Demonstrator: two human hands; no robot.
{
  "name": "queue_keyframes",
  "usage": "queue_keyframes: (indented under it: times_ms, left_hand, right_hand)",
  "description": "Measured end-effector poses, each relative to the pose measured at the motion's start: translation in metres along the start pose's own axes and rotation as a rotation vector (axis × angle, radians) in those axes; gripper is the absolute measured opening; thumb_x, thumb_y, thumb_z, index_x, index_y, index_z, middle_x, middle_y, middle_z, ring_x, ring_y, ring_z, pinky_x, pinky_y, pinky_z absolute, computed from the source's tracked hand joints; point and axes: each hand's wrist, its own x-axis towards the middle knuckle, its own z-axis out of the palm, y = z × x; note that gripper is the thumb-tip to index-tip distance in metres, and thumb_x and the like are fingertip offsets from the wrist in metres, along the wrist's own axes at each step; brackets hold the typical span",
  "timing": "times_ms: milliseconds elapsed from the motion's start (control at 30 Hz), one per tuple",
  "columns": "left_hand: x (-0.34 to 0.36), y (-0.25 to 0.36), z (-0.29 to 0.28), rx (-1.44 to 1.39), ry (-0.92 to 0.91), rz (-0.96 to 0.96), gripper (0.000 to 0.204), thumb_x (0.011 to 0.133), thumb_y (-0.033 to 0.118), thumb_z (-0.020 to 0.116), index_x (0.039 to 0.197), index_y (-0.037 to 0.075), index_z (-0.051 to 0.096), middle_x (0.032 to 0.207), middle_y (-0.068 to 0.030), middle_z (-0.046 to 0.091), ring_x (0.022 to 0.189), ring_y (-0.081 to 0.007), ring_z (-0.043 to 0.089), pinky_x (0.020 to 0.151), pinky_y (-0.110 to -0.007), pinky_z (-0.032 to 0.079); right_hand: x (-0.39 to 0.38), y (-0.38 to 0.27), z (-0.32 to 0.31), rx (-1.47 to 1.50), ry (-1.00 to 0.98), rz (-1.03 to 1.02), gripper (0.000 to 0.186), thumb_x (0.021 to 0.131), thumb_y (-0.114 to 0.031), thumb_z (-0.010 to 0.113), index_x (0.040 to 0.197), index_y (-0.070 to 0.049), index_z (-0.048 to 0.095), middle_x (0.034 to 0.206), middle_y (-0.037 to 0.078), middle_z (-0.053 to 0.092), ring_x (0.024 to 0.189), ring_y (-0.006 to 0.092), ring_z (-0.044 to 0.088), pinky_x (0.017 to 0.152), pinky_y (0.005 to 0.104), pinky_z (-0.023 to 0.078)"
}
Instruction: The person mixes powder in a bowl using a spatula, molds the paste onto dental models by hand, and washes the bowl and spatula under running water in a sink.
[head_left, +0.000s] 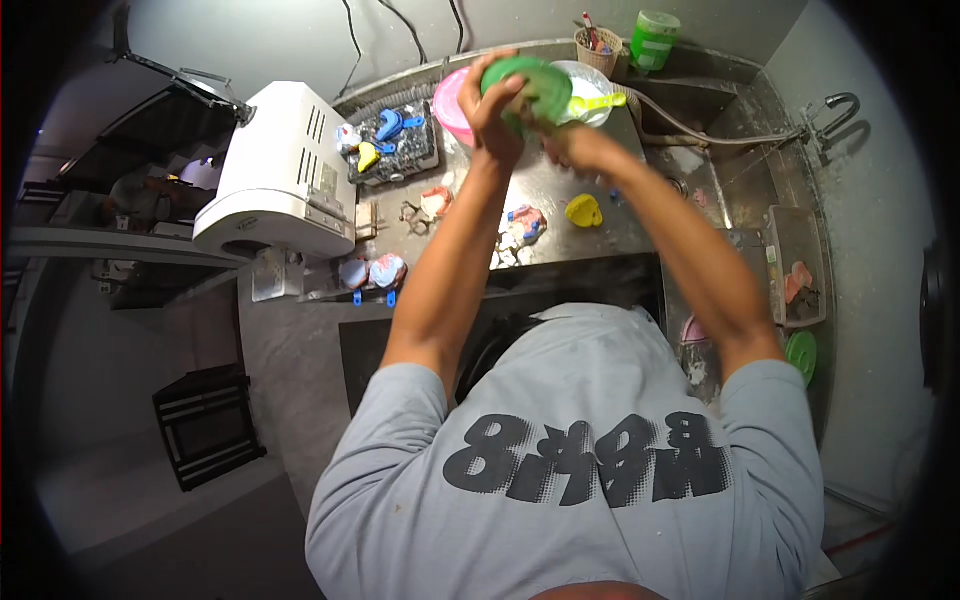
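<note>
My left hand (488,118) is closed around a green bowl (545,85) held above the far side of the steel counter, its rim tilted. Beside the bowl's lower right is my right hand (585,150), smeared by motion, so whatever its fingers hold cannot be made out. A pink tub (452,108) stands behind my left wrist. To the right of the bowl lies a yellow-green scoop (597,104) over a whitish container (592,80). Below my hands on the counter are a pink, white and blue dental piece (523,226) and a yellow lump (584,211).
Left of my arms, blue and yellow impression trays (392,124) rest on a speckled block beside a white machine (290,160). Filled impression trays (385,271) sit at the counter's front edge. On the right are a sink with a faucet (845,100), a hose and a clear bin (790,250).
</note>
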Motion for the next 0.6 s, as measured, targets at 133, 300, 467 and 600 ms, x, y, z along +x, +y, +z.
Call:
queue_keyframes:
  times_ms: [133, 300, 467, 600]
  left_hand:
    - [-0.03, -0.036, -0.03, -0.258, 0.118, -0.096, 0.045, 0.081, 0.035, 0.058, 0.109, 0.0, 0.061, 0.095, -0.0141, 0.063, 0.086, -0.0241, 0.064, 0.074, -0.035, 0.056]
    - [-0.054, -0.062, -0.074, -0.334, 0.057, -0.505, 0.053, 0.091, 0.053, 0.049, 0.115, 0.008, 0.061, 0.088, -0.0081, 0.067, 0.068, -0.0178, 0.066, 0.052, -0.029, 0.053]
    - [-0.072, -0.096, -0.098, -0.015, 0.247, -0.476, 0.05, 0.101, 0.044, 0.037, 0.117, 0.003, 0.061, 0.099, -0.0131, 0.066, 0.072, -0.0227, 0.066, 0.059, -0.035, 0.055]
    - [-0.079, -0.115, -0.113, 0.608, 0.162, -0.645, 0.057, 0.1, 0.049, 0.041, 0.102, -0.002, 0.065, 0.09, -0.0175, 0.067, 0.073, -0.0238, 0.067, 0.063, -0.038, 0.053]
  right_hand:
    - [-0.015, 0.022, 0.042, 0.341, -0.212, 0.062, 0.046, 0.099, -0.042, 0.043, 0.071, -0.007, 0.055, 0.051, -0.001, 0.043, 0.039, 0.0089, 0.033, 0.036, 0.0258, 0.023]
    - [-0.038, 0.03, 0.054, 0.663, -0.292, 0.162, 0.056, 0.099, -0.051, 0.044, 0.066, -0.007, 0.053, 0.048, -0.005, 0.036, 0.035, 0.0049, 0.023, 0.034, 0.0244, 0.015]
    - [-0.057, 0.056, 0.046, 0.563, -0.148, 0.07, 0.055, 0.1, -0.051, 0.044, 0.07, -0.006, 0.057, 0.051, -0.005, 0.04, 0.041, 0.0046, 0.032, 0.038, 0.0222, 0.023]
    - [-0.072, 0.062, 0.044, 0.407, -0.053, 0.03, 0.057, 0.101, -0.05, 0.043, 0.068, -0.006, 0.057, 0.051, -0.004, 0.042, 0.042, 0.0058, 0.035, 0.04, 0.0226, 0.028]
